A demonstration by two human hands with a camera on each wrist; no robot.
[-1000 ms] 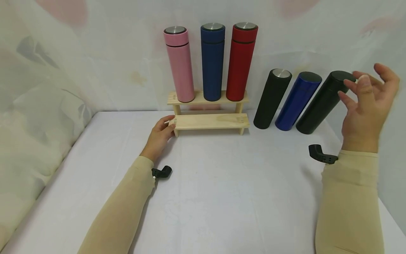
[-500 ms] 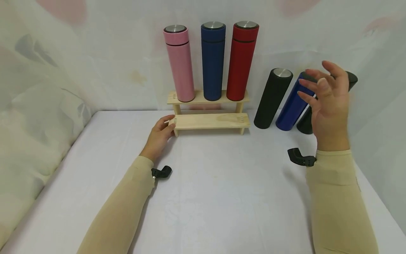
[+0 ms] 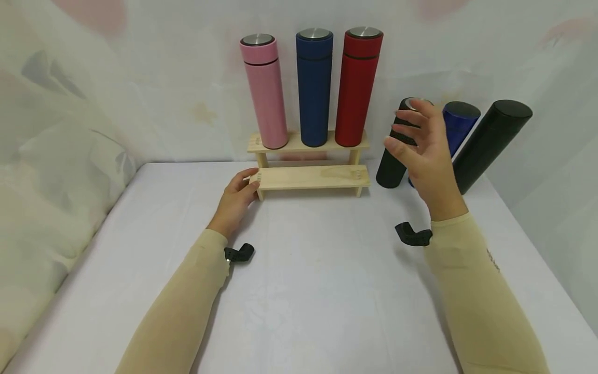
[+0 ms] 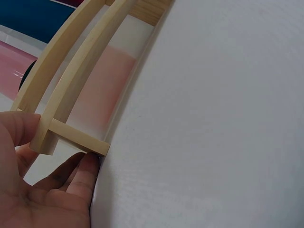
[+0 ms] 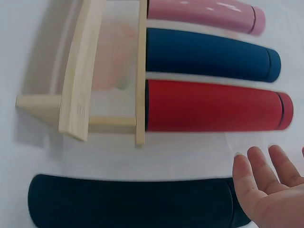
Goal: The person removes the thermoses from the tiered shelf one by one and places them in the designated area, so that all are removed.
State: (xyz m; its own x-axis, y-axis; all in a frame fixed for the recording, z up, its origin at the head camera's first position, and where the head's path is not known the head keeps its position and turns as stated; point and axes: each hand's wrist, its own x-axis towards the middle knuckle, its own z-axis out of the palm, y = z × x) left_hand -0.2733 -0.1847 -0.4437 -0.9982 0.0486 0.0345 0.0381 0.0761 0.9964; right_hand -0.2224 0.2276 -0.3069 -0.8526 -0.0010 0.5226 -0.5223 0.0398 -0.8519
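Note:
My left hand (image 3: 234,201) grips the left end of a two-step wooden rack (image 3: 313,177), thumb and fingers around the lower shelf's end in the left wrist view. On the upper shelf stand a pink thermos flask (image 3: 264,93), a dark blue one (image 3: 314,88) and a red one (image 3: 358,85), all with steel-topped lids. My right hand (image 3: 427,156) is raised, fingers spread and gently bent, holding nothing. It overlaps a black flask (image 3: 390,163) with a silver top; in the right wrist view the fingers lie by that flask's lid end (image 5: 133,202).
Right of the black flask stand a bright blue flask (image 3: 458,124), partly hidden by my right hand, and another black flask (image 3: 492,143) with a dark lid. A white-covered table (image 3: 317,280) lies beneath, with patterned cloth (image 3: 60,156) at the left and behind.
My right hand has moved left from beside the far-right black flask, past the blue flask, to the silver-topped black one. The left hand keeps hold of the rack.

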